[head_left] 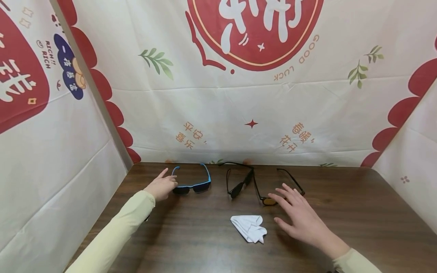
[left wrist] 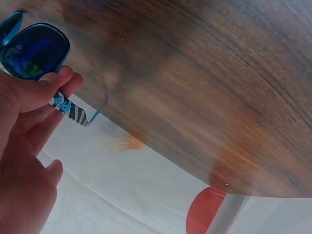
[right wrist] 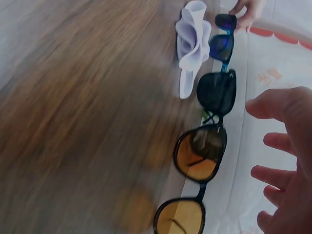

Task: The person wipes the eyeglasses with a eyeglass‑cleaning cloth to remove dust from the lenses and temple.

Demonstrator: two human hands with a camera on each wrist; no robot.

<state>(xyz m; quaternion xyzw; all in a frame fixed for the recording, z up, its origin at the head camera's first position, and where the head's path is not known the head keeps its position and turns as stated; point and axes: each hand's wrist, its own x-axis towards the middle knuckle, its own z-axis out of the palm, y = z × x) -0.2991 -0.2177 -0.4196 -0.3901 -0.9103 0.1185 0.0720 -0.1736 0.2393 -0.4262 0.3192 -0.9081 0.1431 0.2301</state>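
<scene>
At the left of the table my left hand [head_left: 162,186] pinches the blue-framed sunglasses [head_left: 201,187] near one hinge, between thumb and fingers. In the left wrist view, a dark blue lens [left wrist: 43,48] and a patterned temple arm [left wrist: 70,108] show beside those fingers. My right hand [head_left: 300,218] is spread, holding nothing, close to the glasses with amber lenses [right wrist: 200,158]; it covers part of them in the head view. Black sunglasses [head_left: 236,189] with unfolded arms rest between the other two pairs. A crumpled white cloth [head_left: 250,228] lies in front of them.
The dark wooden table [head_left: 191,239] ends at a printed white cloth backdrop [head_left: 218,110] behind the glasses. A similar cloth side panel [head_left: 54,182] rises at the left, and another [head_left: 414,159] at the right.
</scene>
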